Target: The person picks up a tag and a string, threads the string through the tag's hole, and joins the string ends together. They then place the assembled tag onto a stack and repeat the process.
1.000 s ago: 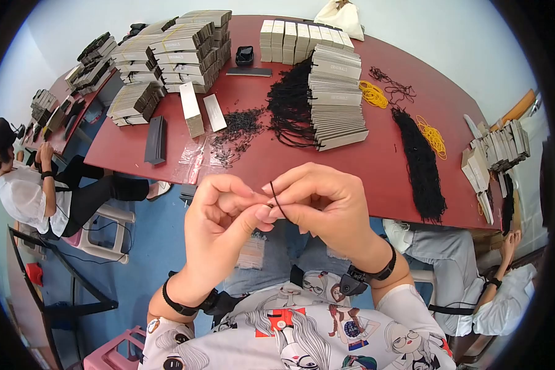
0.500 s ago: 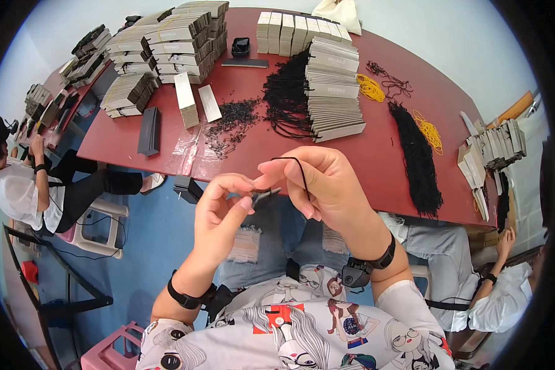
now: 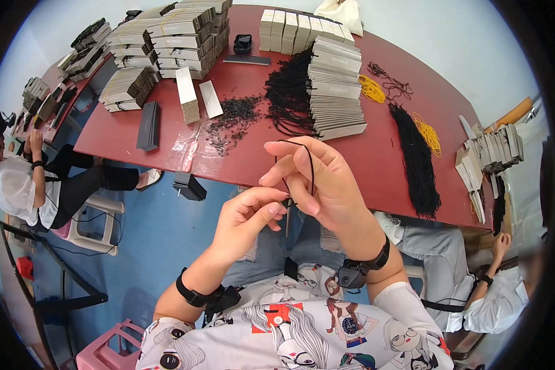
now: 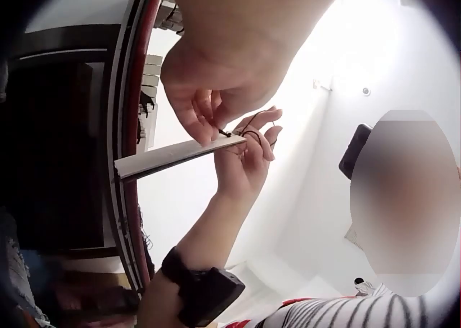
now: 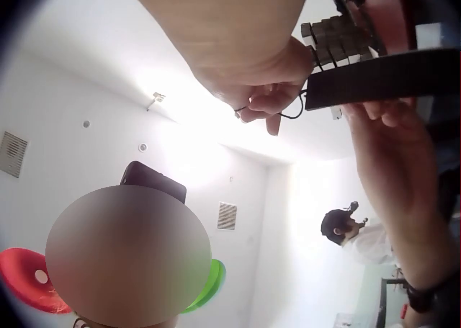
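My left hand (image 3: 246,216) pinches a long, narrow card tag (image 4: 176,157) near its end, thumb against fingers. The tag is pale on one face and black on the other (image 5: 382,79); in the head view it hangs nearly edge-on below the fingertips. From its end runs a thin black cord (image 3: 312,166), looped around the bent fingers of my right hand (image 3: 327,179). Both hands are close together in front of the table edge, above the lap. In the left wrist view the right hand (image 4: 245,162) lies just beyond the tag's corded end.
On the red table (image 3: 259,169) stand stacks of tags (image 3: 179,46), corded tags (image 3: 336,92), small black fasteners (image 3: 234,117), a black cord bundle (image 3: 416,166) and yellow bands (image 3: 425,132). Dark tags (image 3: 189,186) jut past the front edge. People sit left (image 3: 24,179) and right (image 3: 499,296).
The hands were fingertip to fingertip at the cord. The right hand has since risen and spread the cord into a wider loop around its fingers; the tag now hangs below the left fingertips.
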{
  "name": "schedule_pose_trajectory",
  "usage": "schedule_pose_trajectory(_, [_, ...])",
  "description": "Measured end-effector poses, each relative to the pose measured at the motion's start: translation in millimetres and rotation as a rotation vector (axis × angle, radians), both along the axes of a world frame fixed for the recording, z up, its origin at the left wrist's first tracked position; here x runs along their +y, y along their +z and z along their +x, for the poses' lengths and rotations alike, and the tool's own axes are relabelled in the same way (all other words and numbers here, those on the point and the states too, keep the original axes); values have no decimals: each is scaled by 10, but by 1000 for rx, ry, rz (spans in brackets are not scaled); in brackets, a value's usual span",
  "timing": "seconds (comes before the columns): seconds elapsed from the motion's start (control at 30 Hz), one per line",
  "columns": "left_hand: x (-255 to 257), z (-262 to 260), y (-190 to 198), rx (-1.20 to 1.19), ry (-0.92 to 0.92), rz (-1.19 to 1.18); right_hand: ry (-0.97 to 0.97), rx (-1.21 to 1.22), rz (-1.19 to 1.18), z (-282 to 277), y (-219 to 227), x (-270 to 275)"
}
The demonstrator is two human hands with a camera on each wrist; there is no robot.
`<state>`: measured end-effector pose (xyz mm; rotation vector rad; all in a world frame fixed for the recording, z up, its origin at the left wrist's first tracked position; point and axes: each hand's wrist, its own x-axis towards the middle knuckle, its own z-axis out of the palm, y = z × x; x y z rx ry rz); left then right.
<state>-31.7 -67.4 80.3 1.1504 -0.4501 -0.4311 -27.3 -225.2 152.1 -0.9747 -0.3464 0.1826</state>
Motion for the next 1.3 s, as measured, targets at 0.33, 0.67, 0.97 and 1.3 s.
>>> schedule_pose_trajectory(0.33, [-133,-21,48,-144,205,13,-8,27,224,-31,-94,-17])
schedule_pose_trajectory(0.67, [62,30,426,-784,488,396,-301,-235,-663,-215,83,-110])
schedule_pose_trajectory(0.97, [21,108,261,-738,389,202,-302,-343,-858,-247,150,-105])
schedule_pose_trajectory(1.3, [30,188,28,-50,-268,-65,-193,12,-649,-160,389,-264])
